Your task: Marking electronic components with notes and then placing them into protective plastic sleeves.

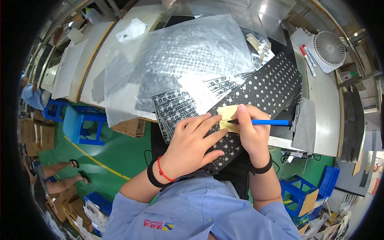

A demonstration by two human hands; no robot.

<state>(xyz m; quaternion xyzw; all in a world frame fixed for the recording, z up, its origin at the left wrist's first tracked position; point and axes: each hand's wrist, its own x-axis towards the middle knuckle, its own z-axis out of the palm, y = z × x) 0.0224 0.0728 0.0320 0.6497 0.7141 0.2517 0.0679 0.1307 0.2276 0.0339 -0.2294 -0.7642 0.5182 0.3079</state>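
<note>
In my right hand (253,130) is a blue marker pen (272,123), its dark tip touching a small yellow sticky note (229,113). Some handwriting shows on the note, which lies on a long black perforated panel (256,90). My left hand (196,140) rests with fingers spread on the panel, fingertips beside the note's left edge. Under and left of that panel fans a stack of similar black panels (172,112) with rows of holes. A white paper sheet (196,92) lies across them.
Clear plastic sheeting (192,48) covers more panels on the table. A white fan (329,48) and a red marker (305,52) stand at the right. Blue stools (86,124) are on the green floor (80,160). A grey cloth (304,124) lies right of the panels.
</note>
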